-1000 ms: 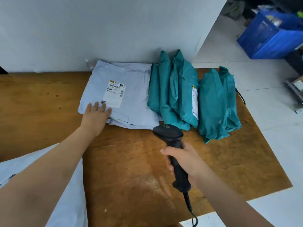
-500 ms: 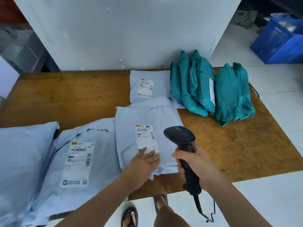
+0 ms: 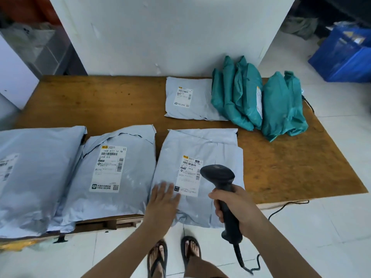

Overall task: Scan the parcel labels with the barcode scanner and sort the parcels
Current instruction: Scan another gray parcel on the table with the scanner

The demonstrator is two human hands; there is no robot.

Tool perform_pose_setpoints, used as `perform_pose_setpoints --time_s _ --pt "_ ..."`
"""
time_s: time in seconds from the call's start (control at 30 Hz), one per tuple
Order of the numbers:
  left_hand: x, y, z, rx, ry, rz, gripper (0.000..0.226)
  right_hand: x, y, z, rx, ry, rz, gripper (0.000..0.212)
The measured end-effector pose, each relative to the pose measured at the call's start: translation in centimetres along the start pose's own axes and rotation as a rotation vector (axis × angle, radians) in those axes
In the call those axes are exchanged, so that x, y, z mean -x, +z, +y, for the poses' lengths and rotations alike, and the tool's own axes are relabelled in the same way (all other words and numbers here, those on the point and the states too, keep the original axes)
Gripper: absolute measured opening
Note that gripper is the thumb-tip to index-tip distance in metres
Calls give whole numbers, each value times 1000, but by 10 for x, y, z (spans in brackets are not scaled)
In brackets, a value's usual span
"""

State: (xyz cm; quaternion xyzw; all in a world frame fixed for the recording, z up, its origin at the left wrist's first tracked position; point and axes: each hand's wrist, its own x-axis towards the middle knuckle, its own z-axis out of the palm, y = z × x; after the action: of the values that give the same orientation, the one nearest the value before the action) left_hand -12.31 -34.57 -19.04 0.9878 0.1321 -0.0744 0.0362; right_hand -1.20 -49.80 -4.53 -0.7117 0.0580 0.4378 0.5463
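Left hand [image 3: 162,203]: flat, fingers straight, on grey parcel [image 3: 200,145], label's [image 3: 189,175] 7 o'clock.
Right hand [image 3: 234,205]: gripping scanner [image 3: 218,174], label's 3 o'clock.
Change: parcel slid nearer, overhanging table [image 3: 100,101].

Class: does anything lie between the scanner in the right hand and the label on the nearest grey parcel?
Nothing visible does. The right hand holds the scanner beside the label; the left hand lies flat by the label's lower left corner, clear of the barcode at its top.
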Motion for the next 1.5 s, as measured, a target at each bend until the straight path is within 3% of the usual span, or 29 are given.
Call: perform_pose_setpoints --time_s 0.27,0.43,0.53,0.67,1.0,1.13,1.2,1.27,1.3,1.37,1.5 --pt "-2 8 40 -5 75 107 12 -10 -9 -7 18 60 -97 9" --pt "2 13 44 -22 56 76 28 -18 -8 -6 -2 78 -86 11" --pt "3 14 39 -15 75 95 24 -21 -4 -5 25 86 -85 10" --pt "4 16 38 12 70 73 44 -26 0 -6 70 88 -96 8" --pt "4 17 34 31 154 51 53 -27 9 -9 81 114 -81 7" --pt "-11 7 23 27 256 107 75 -22 6 -13 69 73 -66 8" --pt "-24 -9 10 -16 338 166 66 -18 3 -19 101 9 -46 9" --pt "-38 -35 -6 60 304 274 47 -15 -3 -25 143 -64 -10 10" --pt "-43 -51 -17 145 243 325 37 -14 -5 -28 153 -94 6 11" --pt "-46 -85 -44 265 107 485 42 -11 -10 -36 153 -141 28 13" --pt "-21 -157 -101 288 -160 832 36 -5 -12 -49 130 -211 29 18"
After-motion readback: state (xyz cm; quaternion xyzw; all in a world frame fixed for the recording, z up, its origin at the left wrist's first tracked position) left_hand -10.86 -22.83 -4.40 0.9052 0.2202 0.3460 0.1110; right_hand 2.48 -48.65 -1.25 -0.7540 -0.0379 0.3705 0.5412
